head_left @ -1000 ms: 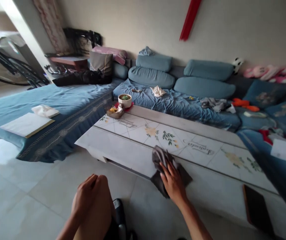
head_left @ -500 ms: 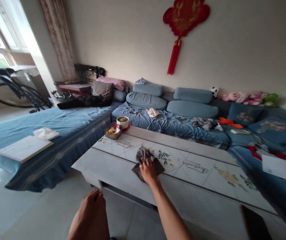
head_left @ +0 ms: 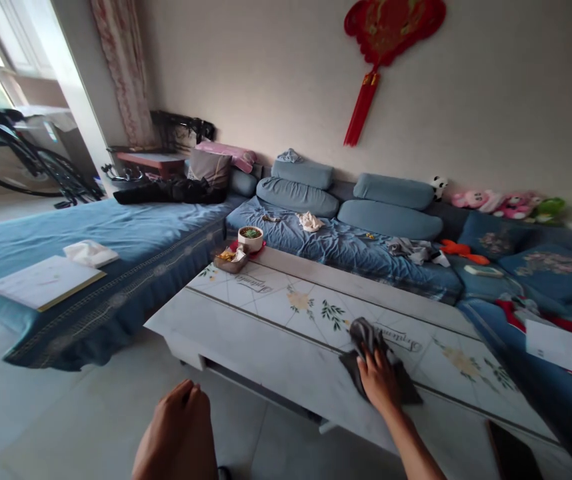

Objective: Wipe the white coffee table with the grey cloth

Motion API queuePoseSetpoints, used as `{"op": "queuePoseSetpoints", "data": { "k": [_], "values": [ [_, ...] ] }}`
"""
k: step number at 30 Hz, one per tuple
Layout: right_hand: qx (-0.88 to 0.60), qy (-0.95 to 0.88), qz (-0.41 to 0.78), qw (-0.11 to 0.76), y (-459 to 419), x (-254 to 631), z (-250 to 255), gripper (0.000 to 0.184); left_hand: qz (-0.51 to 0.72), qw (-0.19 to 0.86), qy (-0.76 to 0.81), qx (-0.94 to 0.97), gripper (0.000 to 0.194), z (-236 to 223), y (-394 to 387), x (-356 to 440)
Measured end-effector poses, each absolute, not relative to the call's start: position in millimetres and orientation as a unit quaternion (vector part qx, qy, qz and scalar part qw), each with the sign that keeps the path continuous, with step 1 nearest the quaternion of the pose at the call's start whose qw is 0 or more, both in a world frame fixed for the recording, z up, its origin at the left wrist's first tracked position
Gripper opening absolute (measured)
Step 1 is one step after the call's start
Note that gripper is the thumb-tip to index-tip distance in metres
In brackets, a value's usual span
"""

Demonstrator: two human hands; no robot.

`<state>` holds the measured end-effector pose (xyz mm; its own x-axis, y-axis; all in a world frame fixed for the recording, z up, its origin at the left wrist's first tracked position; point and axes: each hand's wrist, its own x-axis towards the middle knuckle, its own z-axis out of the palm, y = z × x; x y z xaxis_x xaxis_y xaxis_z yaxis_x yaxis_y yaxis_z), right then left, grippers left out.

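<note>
Where the near side is concerned, the left hand lies by the knee, its fingers curled in; nothing is seen in them. At the near right edge of the white table, a dark flat object lies partly out of view. Left of that object, the right hand is palm down on a dark grey cloth, fingers moderately spread over it rather than closed around it. The cloth is bunched ahead of the fingertips, with flatter corners to either side, and overlaps the printed lettering. In this inspector's judgement, the step in hand is a pass of the cloth over the tabletop; a further stroke would call for even pressure, the loose corners kept under the palm, and clearance from the dark object. At the table's far left end, a tray of wrapped items sits just beside a potted succulent. Beyond, the blue sofa bears a pale crumpled cloth and, farther right, grey fabric. Farthest off, a red ornament hangs on the wall, its tassel downward.
</note>
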<state>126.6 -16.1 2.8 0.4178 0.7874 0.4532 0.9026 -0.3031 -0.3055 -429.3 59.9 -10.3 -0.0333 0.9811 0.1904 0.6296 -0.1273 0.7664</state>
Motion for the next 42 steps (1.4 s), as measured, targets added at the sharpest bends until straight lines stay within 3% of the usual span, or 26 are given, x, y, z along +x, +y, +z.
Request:
{"op": "queuePoseSetpoints", "data": {
  "k": [7,12,17,20,25,29,32,37,42],
  "values": [
    [-0.77,-0.593,-0.061,0.23,129,-6,20,0.058,0.322,0.214,0.606,0.695,0.046,-4,75,-423],
    [-0.69,-0.692,-0.018,0.21,70,-80,-7,0.057,0.293,0.212,0.605,0.71,0.045,5,42,-436],
    [-0.713,-0.667,-0.041,0.213,-68,9,-45,0.064,0.318,0.243,0.615,0.679,0.045,-7,17,-448],
    [-0.757,-0.611,-0.079,0.215,-92,90,-37,0.069,0.336,0.253,0.632,0.651,0.047,-13,26,-444],
    [-0.817,-0.531,-0.108,0.2,8,114,0,0.081,0.362,0.244,0.613,0.659,0.046,-18,68,-428],
    [-0.797,-0.557,-0.089,0.214,107,41,16,0.068,0.338,0.232,0.604,0.684,0.043,-13,90,-420],
    [-0.753,-0.616,-0.066,0.222,128,-23,14,0.057,0.315,0.225,0.597,0.702,0.043,-4,82,-419],
    [-0.695,-0.684,-0.044,0.218,35,-48,-24,0.06,0.305,0.265,0.607,0.685,0.043,4,34,-430],
    [-0.735,-0.622,-0.081,0.26,-75,52,-48,0.071,0.329,0.278,0.641,0.636,0.044,-8,15,-442]
  ]
}}
